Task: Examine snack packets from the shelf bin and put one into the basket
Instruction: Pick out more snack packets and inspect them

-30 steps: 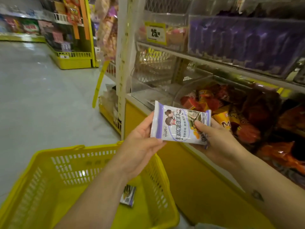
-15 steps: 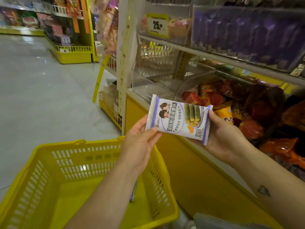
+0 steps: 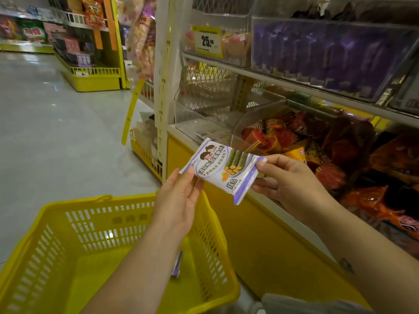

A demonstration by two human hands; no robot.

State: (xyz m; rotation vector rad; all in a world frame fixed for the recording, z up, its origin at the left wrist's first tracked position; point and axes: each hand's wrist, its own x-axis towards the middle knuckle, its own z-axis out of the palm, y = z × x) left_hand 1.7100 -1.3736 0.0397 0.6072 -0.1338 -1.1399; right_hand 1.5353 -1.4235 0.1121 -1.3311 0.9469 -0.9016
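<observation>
**Seaweed-Roll Packet Held Up for a Read, Basket Waiting Below**

Our left hand point(image 3: 179, 200) pinches the lower-left corner of the snack packet point(image 3: 222, 168), thumb on the printed face and fingers tucked behind. Our right hand point(image 3: 288, 180) pinches the opposite end, with the thumb on the crimped purple seam and the fingers curled underneath. The packet hangs between the two hands in the air, face up towards us and tilted, touching nothing else.

We judge it light and soft: a thin film pillow that bends easily. The rolls pictured on it would be brittle, so squeezing the middle risks crushing them. The film looks glossy and may slip, so the flat crimped end seams are the safest places to take hold. One hand on a seam should carry it.

From the packet, the yellow basket point(image 3: 74, 202) lies at 7 o'clock, open-topped. A second packet point(image 3: 178, 264) stands on edge against its near wall. At 3 o'clock the clear shelf bin point(image 3: 249, 116) is heaped with red and orange packets. At 12 o'clock a yellow price tag point(image 3: 207, 40) hangs on the upper shelf, with purple packets point(image 3: 328, 53) at 1 o'clock. The examining looks under way and the drop is not yet made.
</observation>
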